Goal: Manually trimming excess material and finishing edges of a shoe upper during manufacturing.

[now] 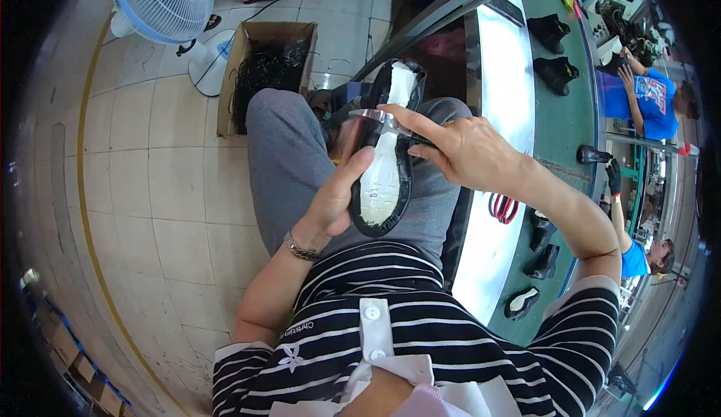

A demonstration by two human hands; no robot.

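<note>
A black shoe (pixel 383 184) lies sole-up over my lap, its white inner sole bordered by gathered black material. My left hand (pixel 336 195) is wrapped around its left side, thumb along the edge. My right hand (pixel 477 152) grips a shiny metal tool (pixel 371 115) whose head crosses the shoe's narrow middle. Part of a dark handle shows below the fingers; most of the tool is hidden, so its exact kind is unclear. The index finger stretches along the metal, and the right fingers are closed around the rest.
On my right, red-handled scissors (pixel 504 206) lie on a pale metal bench (pixel 507 79). Beyond, several black shoes (pixel 556 75) stand on a green conveyor (pixel 559 128), with two co-workers in blue (pixel 655 105) past it. A cardboard box (pixel 225 109) of black scraps and a fan (pixel 167 0) stand ahead left.
</note>
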